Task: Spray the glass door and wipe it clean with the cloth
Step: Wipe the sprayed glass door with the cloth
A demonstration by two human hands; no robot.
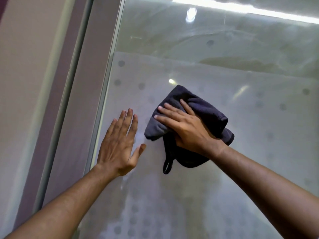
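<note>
Pressing folded dark terry cloth [198,107] on dotted frosted glass door [241,152]: flat-fingered right hand [186,128].

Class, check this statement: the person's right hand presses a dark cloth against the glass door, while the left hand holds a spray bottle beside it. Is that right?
Not quite. The left hand holds no spray bottle: it lies flat and open on the glass door, fingers straight. The head view shows it. The rest stands: the right hand presses the dark cloth against the glass, with the left hand beside it.

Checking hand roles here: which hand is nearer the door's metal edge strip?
Left. The left hand lies flat beside the strip; the right hand presses the cloth farther right.
</note>
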